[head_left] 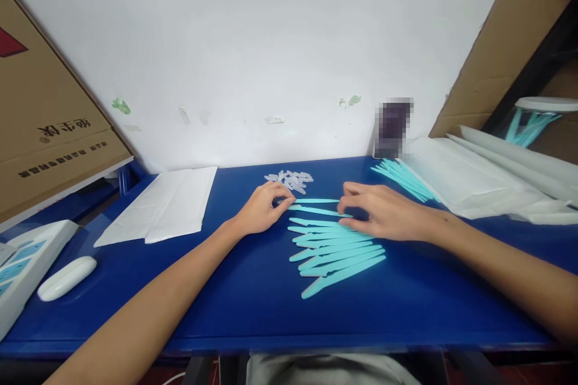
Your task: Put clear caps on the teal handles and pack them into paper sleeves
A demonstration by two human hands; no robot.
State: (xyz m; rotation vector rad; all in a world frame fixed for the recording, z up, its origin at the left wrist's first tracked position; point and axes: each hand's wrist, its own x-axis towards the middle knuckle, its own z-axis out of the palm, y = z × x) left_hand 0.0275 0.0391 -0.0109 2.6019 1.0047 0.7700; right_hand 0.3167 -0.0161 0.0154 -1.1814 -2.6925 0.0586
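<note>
Several thin teal plastic sticks [336, 252] lie in a row on the blue table [253, 295]. My left hand [264, 209] rests at the row's far left end, its fingers pinched on the tip of the topmost teal stick [316, 201]. My right hand [383, 212] lies over the right ends of the upper sticks, fingers curled and pressing on them. A small heap of clear plastic caps [291, 179] sits just beyond my left hand.
A second bundle of teal sticks [401, 177] lies at the back right beside white plastic bags [469, 183]. Folded white bags [167, 204] lie at the left, with a white oval object [67, 277] and a white device [22, 258]. Cardboard boxes stand at both sides.
</note>
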